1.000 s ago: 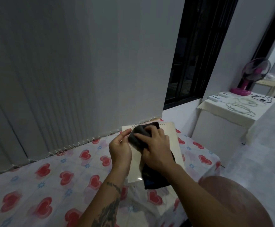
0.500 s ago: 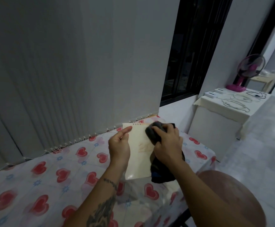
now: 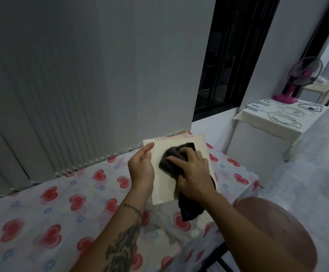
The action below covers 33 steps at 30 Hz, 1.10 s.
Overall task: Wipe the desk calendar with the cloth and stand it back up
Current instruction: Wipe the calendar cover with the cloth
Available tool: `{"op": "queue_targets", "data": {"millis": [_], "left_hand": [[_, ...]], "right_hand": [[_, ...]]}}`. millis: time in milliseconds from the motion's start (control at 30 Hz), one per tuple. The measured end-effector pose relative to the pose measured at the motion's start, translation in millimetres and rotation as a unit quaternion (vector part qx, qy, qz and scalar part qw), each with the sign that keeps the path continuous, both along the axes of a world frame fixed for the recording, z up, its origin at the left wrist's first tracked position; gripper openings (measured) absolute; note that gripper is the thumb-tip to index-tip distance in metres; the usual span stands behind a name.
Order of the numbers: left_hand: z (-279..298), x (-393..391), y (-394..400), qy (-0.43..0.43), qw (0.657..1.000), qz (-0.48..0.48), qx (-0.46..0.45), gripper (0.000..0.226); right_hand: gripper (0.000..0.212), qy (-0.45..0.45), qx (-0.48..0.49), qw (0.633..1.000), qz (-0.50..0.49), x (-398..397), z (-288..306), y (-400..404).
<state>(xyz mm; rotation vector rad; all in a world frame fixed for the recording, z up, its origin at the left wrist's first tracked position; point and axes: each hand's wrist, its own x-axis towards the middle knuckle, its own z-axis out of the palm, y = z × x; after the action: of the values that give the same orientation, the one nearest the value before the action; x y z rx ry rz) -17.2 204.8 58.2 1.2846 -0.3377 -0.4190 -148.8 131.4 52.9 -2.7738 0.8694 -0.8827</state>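
A: How many things are in play here?

B: One desk calendar (image 3: 164, 185), one cloth (image 3: 171, 160), and two bare hands. One table, covered with a heart-print tablecloth (image 3: 48, 211). Off to the far right stands a second, smaller table (image 3: 257, 122) with one pink fan (image 3: 301, 77) and some cables on it.

A: Where is the calendar?

B: At the far right part of the heart-print table, held up off it and tilted, its pale page facing the camera. The page looks blank from here; any print is too faint to read.

A: Which way does it point?

B: The spiral binding is at the far end, towards the vertical blinds (image 3: 81, 75), and the free edge is nearest the person. So the long axis runs near to far, leaning slightly to the left at the far end.

A: What is the left hand (image 3: 141, 169) doing?

B: It grips the calendar's left edge, the thumb lying along the front of the page. The fingers are behind the calendar and hidden.

A: And the right hand (image 3: 194, 175)?

B: Curled tight around the dark cloth, bunching it and pressing it onto the middle of the page. A tail of cloth hangs below the hand, past the calendar's near edge.
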Motion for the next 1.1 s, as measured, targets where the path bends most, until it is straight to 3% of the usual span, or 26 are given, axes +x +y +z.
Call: {"op": "queue_targets", "data": {"millis": [100,167,300,400,533,733,800,933,1100], "left_hand": [[-1.8,3.6,-0.3,0.025,1.000,0.004,-0.004,0.034],[-5.3,3.5,-0.7,0.039,0.999,0.003,0.003,0.033],[-2.9,2.2,-9.4,0.058,0.998,-0.019,-0.018,0.036],[-1.1,5.0,-9.3,0.119,0.993,-0.017,-0.022,0.039],[-3.0,16.1,-2.0,0.157,0.987,-0.016,-0.027,0.039],[5.1,8.8,-6.6,0.139,0.988,-0.062,-0.023,0.043],[8.2,4.6,-10.0,0.128,0.990,-0.061,-0.021,0.046],[6.9,8.2,-10.1,0.121,0.992,-0.035,-0.018,0.047],[-3.0,11.3,1.5,0.161,0.987,-0.017,-0.007,0.047]], "right_hand": [[0.050,-0.066,0.069,0.991,-0.093,-7.1,-6.2,-2.1],[0.051,-0.062,0.080,0.988,-0.120,-4.6,-4.1,2.4],[0.050,0.019,-0.010,1.000,0.019,3.1,-0.4,24.6],[0.049,0.045,0.001,0.996,0.072,-8.2,-10.1,28.8],[0.047,0.056,0.033,0.997,0.046,-34.6,-19.5,6.8],[0.048,-0.039,0.069,0.990,-0.119,-26.7,-6.5,-12.0],[0.052,-0.035,0.044,0.994,-0.091,-16.4,-1.4,-2.9],[0.051,0.038,0.004,0.998,0.055,-18.8,-10.0,11.2],[0.052,-0.005,0.068,0.997,-0.048,-29.4,-17.8,-10.1]]}}
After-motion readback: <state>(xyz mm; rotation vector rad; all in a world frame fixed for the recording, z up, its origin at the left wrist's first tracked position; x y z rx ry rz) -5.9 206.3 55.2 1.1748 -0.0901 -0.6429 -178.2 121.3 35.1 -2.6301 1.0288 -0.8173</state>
